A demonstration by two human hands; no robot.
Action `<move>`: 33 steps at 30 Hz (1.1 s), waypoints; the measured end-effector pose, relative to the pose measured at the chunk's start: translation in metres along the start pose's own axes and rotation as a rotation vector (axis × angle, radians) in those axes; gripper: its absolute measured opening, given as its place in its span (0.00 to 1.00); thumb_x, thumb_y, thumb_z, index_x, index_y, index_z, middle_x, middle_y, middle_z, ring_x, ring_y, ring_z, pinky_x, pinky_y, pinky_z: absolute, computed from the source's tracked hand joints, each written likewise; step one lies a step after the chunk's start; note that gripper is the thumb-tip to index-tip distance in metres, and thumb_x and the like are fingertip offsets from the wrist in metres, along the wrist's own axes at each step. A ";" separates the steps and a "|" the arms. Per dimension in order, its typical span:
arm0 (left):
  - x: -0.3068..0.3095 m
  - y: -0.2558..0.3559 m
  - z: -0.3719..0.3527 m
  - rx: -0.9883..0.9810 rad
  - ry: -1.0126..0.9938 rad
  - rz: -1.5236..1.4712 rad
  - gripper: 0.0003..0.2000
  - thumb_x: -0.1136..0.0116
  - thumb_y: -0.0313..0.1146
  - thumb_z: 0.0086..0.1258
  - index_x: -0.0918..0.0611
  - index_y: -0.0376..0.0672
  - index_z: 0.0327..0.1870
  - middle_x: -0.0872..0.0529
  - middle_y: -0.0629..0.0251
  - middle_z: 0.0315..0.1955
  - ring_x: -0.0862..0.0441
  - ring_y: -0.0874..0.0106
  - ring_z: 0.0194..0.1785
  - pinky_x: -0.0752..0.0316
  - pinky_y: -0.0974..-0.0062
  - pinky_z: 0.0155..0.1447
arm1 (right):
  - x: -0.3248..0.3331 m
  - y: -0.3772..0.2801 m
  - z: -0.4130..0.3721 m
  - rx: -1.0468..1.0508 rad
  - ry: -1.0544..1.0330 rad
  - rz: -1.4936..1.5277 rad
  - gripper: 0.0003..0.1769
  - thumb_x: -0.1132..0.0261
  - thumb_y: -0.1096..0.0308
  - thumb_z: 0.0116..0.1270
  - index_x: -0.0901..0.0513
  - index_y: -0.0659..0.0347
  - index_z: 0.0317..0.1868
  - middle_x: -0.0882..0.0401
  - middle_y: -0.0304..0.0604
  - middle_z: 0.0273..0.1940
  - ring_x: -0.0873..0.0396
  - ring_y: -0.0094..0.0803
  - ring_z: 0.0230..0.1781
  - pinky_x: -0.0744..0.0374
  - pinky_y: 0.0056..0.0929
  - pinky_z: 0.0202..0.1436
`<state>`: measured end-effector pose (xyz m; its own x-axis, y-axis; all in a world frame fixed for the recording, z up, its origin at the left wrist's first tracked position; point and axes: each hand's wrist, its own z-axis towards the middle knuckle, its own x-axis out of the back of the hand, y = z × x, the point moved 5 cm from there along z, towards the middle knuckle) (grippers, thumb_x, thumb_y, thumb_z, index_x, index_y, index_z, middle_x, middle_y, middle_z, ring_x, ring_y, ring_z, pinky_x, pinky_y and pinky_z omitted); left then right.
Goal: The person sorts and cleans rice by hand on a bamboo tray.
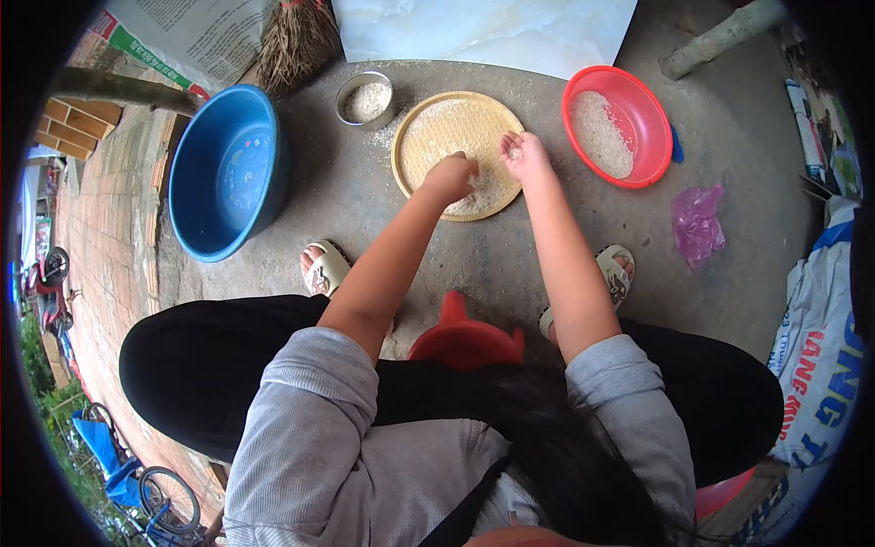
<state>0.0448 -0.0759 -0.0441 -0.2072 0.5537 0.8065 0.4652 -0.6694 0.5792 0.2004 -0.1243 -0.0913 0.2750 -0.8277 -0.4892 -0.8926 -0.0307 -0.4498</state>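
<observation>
A round woven tray [407, 118] with pale grains spread over it lies on the concrete floor. Over its middle is my left hand [451, 178], palm down, with fingers curled towards the grains; what they hold, if anything, is hidden. My right hand [526, 155] is at the tray's right edge, palm up and fingers partly curled, with a few grains in the palm. A metal bowl [367, 99] of grains stands left of the tray. To the right, a red basin [651, 137] holds more pale grains.
A blue basin [223, 178] stands at the left, a straw broom [299, 50] behind it. A pink plastic bag [699, 226] lies below the red basin. A red stool [465, 342] is between my sandalled feet. Printed sacks [820, 337] lie far right; a marbled board [492, 32] is at the back.
</observation>
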 end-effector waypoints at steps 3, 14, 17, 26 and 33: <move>-0.008 -0.006 0.000 0.021 0.070 0.033 0.09 0.36 0.29 0.48 0.18 0.42 0.32 0.17 0.58 0.33 0.19 0.60 0.38 0.24 0.67 0.45 | 0.014 -0.001 0.004 -0.005 0.061 0.042 0.15 0.53 0.65 0.71 0.26 0.70 0.42 0.25 0.47 0.35 0.24 0.35 0.36 0.20 0.31 0.44; 0.083 0.035 0.033 -0.044 0.023 -0.338 0.08 0.33 0.32 0.54 0.17 0.42 0.34 0.14 0.62 0.32 0.17 0.65 0.39 0.24 0.70 0.43 | -0.029 0.022 -0.034 -0.079 -0.072 -0.045 0.16 0.54 0.61 0.72 0.27 0.67 0.43 0.25 0.44 0.39 0.25 0.31 0.41 0.21 0.32 0.48; 0.088 0.039 0.031 -0.038 0.028 0.100 0.10 0.33 0.33 0.52 0.17 0.45 0.36 0.17 0.61 0.37 0.19 0.60 0.43 0.25 0.66 0.46 | -0.019 0.025 -0.010 -0.091 -0.034 0.127 0.16 0.54 0.61 0.73 0.27 0.65 0.42 0.25 0.42 0.37 0.25 0.29 0.36 0.20 0.28 0.42; -0.027 0.039 -0.017 -0.379 -0.067 0.034 0.13 0.35 0.28 0.53 0.16 0.49 0.41 0.18 0.64 0.44 0.21 0.64 0.48 0.26 0.67 0.53 | 0.016 -0.009 0.009 0.128 0.163 0.366 0.19 0.57 0.60 0.73 0.26 0.67 0.37 0.25 0.45 0.31 0.25 0.32 0.30 0.20 0.28 0.34; 0.020 -0.042 0.001 0.303 0.284 -0.856 0.07 0.35 0.28 0.60 0.14 0.38 0.38 0.14 0.66 0.30 0.18 0.77 0.32 0.24 0.80 0.39 | 0.006 0.018 0.008 0.046 0.096 0.150 0.19 0.57 0.59 0.73 0.27 0.68 0.38 0.25 0.45 0.32 0.25 0.34 0.32 0.20 0.31 0.40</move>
<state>0.0219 -0.0358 -0.0524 -0.7638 0.6290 0.1448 0.2538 0.0864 0.9634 0.1891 -0.1256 -0.1080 0.1030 -0.8707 -0.4809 -0.9030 0.1210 -0.4124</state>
